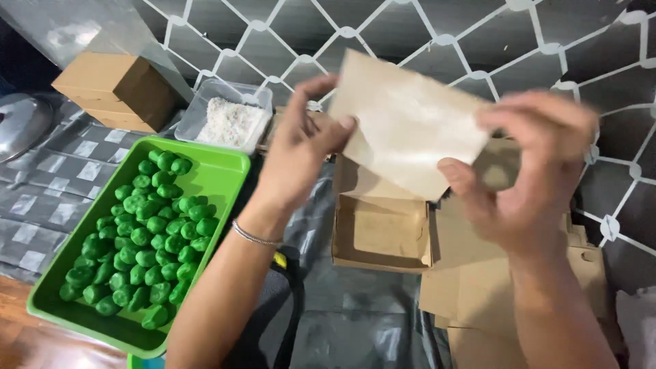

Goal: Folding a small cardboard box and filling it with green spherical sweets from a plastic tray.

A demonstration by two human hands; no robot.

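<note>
The left hand and the right hand each pinch one side of a brown paper sheet, fingers closed on it. They hold it up over an open brown box. A green tray full of little green balls sits to the left, beside a clear tub of white flakes.

Single head-worn view, steeply down, close over the worktable

Both arms raised mid-frame. Left hand palm toward camera, thumb and fingers pinching, bracelet on wrist. Right hand blurred, fingers curled, thumb pressed forward, forearm bare.
</note>
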